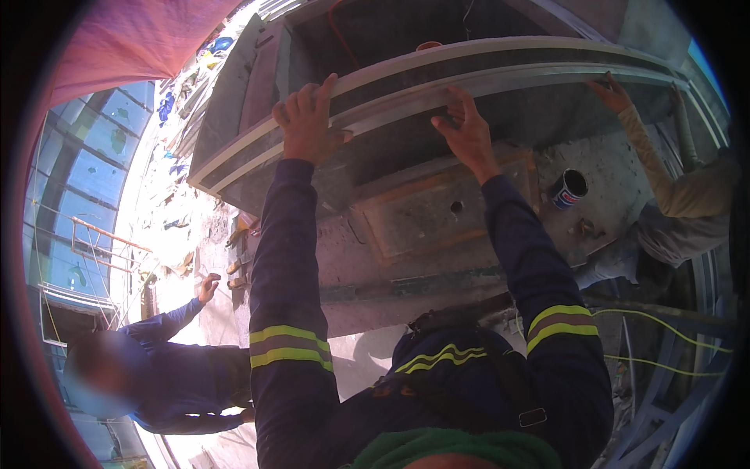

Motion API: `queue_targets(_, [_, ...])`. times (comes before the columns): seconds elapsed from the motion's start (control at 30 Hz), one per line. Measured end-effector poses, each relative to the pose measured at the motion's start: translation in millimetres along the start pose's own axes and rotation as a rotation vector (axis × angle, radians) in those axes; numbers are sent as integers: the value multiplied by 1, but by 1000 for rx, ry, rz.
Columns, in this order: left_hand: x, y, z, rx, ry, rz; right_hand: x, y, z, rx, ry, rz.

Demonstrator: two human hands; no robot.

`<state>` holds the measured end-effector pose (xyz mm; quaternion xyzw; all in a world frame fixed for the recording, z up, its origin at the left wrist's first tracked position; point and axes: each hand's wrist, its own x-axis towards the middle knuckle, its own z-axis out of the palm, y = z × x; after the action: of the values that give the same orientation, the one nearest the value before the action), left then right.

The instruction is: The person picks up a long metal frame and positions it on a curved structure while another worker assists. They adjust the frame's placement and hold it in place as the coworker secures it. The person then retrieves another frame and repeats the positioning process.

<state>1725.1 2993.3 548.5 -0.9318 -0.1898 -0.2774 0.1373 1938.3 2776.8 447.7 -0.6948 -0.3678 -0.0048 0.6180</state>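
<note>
A long pale metal frame (pixel 500 76) with parallel rails stretches across in front of me, bowed by the lens. My left hand (pixel 306 119) is wrapped over its rails left of the middle, fingers up on the upper rail and thumb lower down. Farther right, my right hand (pixel 466 134) reaches to the lower rail with its fingers apart; the fingertips are at the rail and do not close round it. At the right end, a co-worker's hand (pixel 611 95) is raised to the same frame. Below the frame lies a flat slab with an orange-brown border (pixel 422 223) and a dark hole.
An open dark can (pixel 569 189) stands on the dusty surface right of the slab. One co-worker (pixel 687 207) crouches at the right; another in dark blue (pixel 183 379) is at lower left. Yellow cord (pixel 664 319) runs over blue metal bars at lower right. Red sheeting (pixel 137 47) hangs upper left.
</note>
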Motion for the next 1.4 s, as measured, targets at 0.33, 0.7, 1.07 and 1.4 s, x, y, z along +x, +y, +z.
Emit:
queue_targets(0.33, [-1,-2,0,-10,10,18,-1,-2,0,74,-5,18])
queue_targets(0.7, [0,-4,5,-9,-6,10,-11,30,39,1264,285,739])
queue_targets(1.07, [-1,-4,5,-21,-15,18,1,1,52,1645,29,692])
queue_targets(1.4, [0,-4,5,4,-13,4,-5,6,47,1730,-53,584])
